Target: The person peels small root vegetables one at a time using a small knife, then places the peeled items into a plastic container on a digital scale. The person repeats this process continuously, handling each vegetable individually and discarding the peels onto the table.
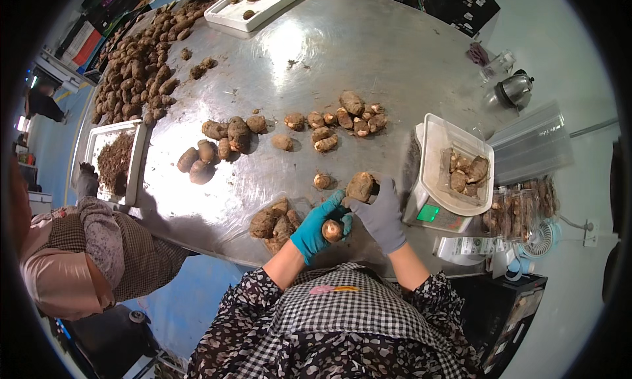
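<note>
My left hand, in a teal glove, is closed around a small taro corm with a pale cut end. My right hand, in a grey glove, grips a larger brown taro corm just above it. A small taro lies on the metal table beyond my left hand. To the left, several taros sit in a clear plastic tray. A clear tray of taros rests on the white pan of a weighing scale at my right. Loose taros lie farther up the table.
A large taro heap covers the far left. A co-worker's gloved hand is at a white tray of dirt. Packed taro trays, empty clear trays, a metal kettle and a small fan stand at right.
</note>
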The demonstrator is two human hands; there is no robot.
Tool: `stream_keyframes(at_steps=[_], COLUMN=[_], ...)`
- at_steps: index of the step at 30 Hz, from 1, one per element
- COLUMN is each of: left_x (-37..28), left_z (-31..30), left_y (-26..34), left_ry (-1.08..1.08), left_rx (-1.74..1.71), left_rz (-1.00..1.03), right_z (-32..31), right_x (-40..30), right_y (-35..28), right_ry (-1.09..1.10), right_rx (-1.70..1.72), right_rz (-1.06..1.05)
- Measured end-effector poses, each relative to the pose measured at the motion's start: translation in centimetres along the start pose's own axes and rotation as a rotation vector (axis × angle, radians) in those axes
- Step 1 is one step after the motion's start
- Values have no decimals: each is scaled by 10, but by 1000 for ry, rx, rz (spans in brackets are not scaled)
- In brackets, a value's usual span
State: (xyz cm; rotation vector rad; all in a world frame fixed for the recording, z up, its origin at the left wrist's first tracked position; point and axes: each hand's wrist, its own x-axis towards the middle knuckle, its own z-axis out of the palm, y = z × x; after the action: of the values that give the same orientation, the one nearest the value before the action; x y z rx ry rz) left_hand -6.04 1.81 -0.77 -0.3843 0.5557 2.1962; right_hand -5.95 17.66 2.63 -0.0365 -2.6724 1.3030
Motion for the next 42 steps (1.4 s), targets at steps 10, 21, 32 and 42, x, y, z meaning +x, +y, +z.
stream_keyframes(at_steps=[10,21,32,42], left_x=[-17,-15,-6,-5], left_z=[12,3,21,29], left_y=[-2,-11,-27,-29], left_ry=[-9,4,133,-17], left_rx=[-205,-209,372,360], left_rz=[-52,7,76,-23], right_z=[-26,-29,-50,-113], right_x=[-19,-23,-42,-38], right_y=[-34,-22,6,5], right_ry=[-48,-49,-37,245], right_rx=[75,277,187,-123], right_rz=[-89,96,200,46])
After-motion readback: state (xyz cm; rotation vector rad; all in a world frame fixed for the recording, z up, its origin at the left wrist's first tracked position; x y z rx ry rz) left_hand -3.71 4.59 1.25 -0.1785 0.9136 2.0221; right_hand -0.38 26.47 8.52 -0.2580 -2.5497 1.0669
